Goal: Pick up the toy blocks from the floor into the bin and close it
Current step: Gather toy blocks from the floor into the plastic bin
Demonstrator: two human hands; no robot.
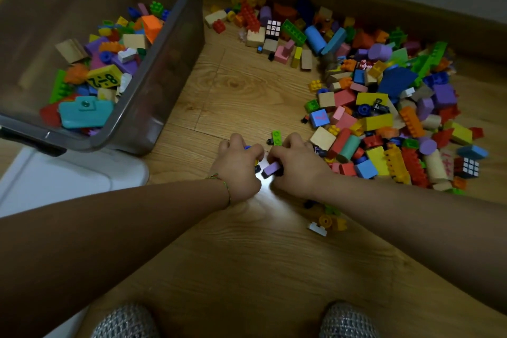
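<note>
Right grip [295,164] pinches the purple block [271,169] right of the bin [175,63]. Its long axis is crosswise, end poking toward the left grip [238,164], which is clutching small blocks [247,147].

Thin thread bracelet [222,182] round wrist just behind left grip [238,170]: green and red strands, small knot on top. Forearms bare behind left grip and right grip [296,164]. Well behind grips, left slipper [124,321] and right slipper [348,320]: grey, speckled knit weave, rounded toes.
</note>
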